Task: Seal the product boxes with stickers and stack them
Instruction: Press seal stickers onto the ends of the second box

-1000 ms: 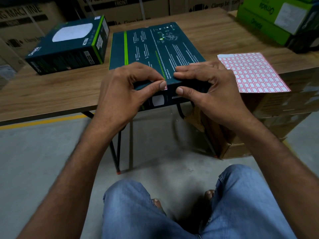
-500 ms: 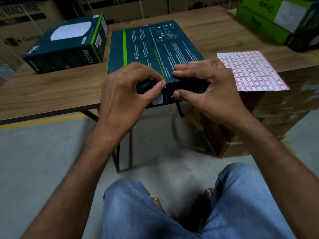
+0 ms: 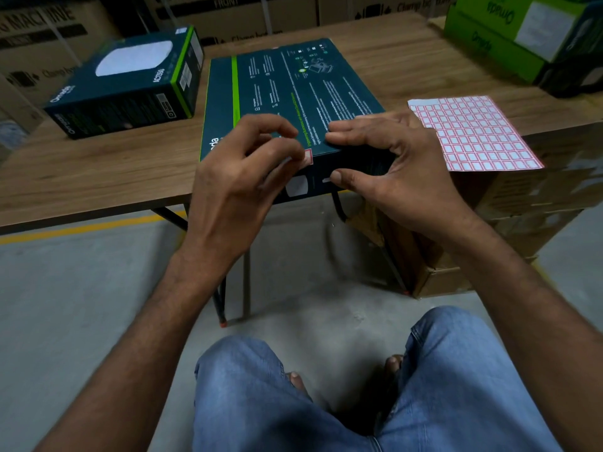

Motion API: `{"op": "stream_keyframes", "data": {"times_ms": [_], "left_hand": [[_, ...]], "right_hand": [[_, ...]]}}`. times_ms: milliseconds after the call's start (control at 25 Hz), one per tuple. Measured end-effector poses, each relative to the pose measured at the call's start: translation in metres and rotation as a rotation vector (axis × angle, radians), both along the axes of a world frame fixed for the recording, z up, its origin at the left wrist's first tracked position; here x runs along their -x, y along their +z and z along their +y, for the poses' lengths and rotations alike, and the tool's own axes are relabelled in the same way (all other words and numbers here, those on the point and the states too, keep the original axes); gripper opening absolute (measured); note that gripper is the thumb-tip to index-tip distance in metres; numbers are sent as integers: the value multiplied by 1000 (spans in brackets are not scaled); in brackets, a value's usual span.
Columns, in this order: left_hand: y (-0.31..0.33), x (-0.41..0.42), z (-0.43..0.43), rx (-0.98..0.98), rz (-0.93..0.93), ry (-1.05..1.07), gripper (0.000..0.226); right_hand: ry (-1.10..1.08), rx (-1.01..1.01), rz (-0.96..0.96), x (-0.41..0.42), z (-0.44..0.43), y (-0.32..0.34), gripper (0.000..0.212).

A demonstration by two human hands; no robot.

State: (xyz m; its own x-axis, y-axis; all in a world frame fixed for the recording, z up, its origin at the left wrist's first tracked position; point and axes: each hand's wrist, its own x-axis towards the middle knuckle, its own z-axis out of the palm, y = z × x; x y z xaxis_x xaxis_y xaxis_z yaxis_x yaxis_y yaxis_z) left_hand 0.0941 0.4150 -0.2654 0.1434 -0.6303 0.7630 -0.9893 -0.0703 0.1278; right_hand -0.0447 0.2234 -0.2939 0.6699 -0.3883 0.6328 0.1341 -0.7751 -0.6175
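Denim knees point(image 3: 326, 386) down front, and just past them the left hand point(image 3: 235, 177) has curled fingers pinching a red-bordered sticker point(image 3: 308, 157) over the top-front edge of the dark teal product box point(image 3: 293, 89). The right hand point(image 3: 401, 168) clamps that same edge, fingers on top, thumb on the front face. Looks mid-seal to me: next up is rubbing it flat, then stacking, probably with the second teal box point(image 3: 130, 86) back left; the sticker sheet point(image 3: 473, 132) lies just right.
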Motion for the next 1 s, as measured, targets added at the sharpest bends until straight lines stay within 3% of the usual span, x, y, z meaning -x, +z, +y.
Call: {"op": "stream_keyframes", "data": {"times_ms": [200, 600, 760, 880, 1000], "left_hand": [[0, -2, 0, -17, -94, 34, 21], [-4, -4, -2, -3, -80, 101, 22], [3, -7, 2, -110, -71, 100, 28], [6, -14, 18, -203, -40, 114, 46], [6, -22, 34, -184, 31, 120, 49]], "right_hand": [[3, -7, -28, -2, 0, -2, 45], [2, 10, -21, -2, 0, -2, 44], [2, 30, -3, 1, 0, 0, 44], [2, 24, 14, 3, 1, 1, 43], [-37, 17, 33, 4, 3, 7, 39]]}}
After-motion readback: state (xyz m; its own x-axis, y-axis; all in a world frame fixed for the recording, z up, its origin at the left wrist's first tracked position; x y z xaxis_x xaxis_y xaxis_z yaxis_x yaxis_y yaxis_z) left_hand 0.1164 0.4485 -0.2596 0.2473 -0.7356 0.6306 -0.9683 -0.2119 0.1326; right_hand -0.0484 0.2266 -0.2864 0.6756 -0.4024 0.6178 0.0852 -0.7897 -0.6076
